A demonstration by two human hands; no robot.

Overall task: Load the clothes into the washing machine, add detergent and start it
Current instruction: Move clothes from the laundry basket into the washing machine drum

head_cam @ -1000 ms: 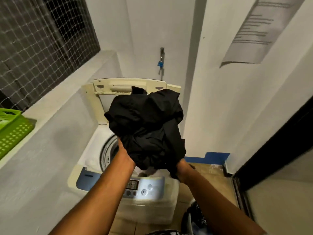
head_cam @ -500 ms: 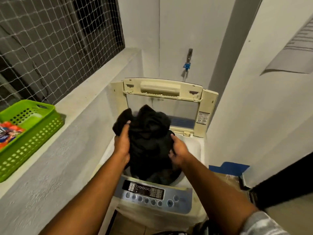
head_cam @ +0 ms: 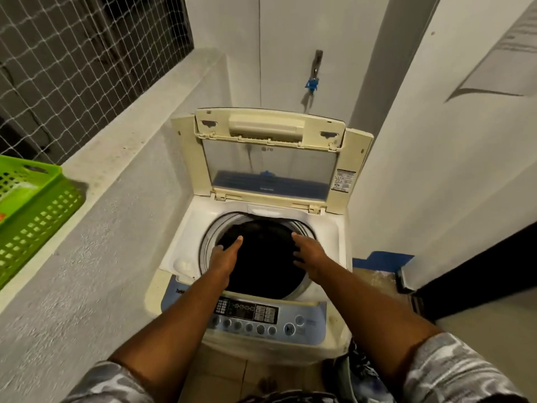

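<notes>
A cream top-loading washing machine (head_cam: 328, 237) stands in front of me with its lid (head_cam: 270, 158) raised. Black clothes (head_cam: 261, 257) fill the round drum opening. My left hand (head_cam: 225, 254) lies at the drum's left side with straight fingers on the black cloth. My right hand (head_cam: 309, 253) lies at the right side, fingers spread and reaching down onto the cloth. Neither hand grips anything. The blue control panel (head_cam: 261, 318) with its buttons runs along the front, under my forearms.
A green plastic basket (head_cam: 32, 216) stands on the concrete ledge (head_cam: 122, 141) at the left, below a netted window. A tap (head_cam: 315, 71) sticks out of the wall behind the machine. A white wall closes the right side. Patterned fabric (head_cam: 363, 370) lies low at the machine's right.
The black bundle, held high a second ago, went down into the drum. Both hands let go of it and now rest flat on it.
</notes>
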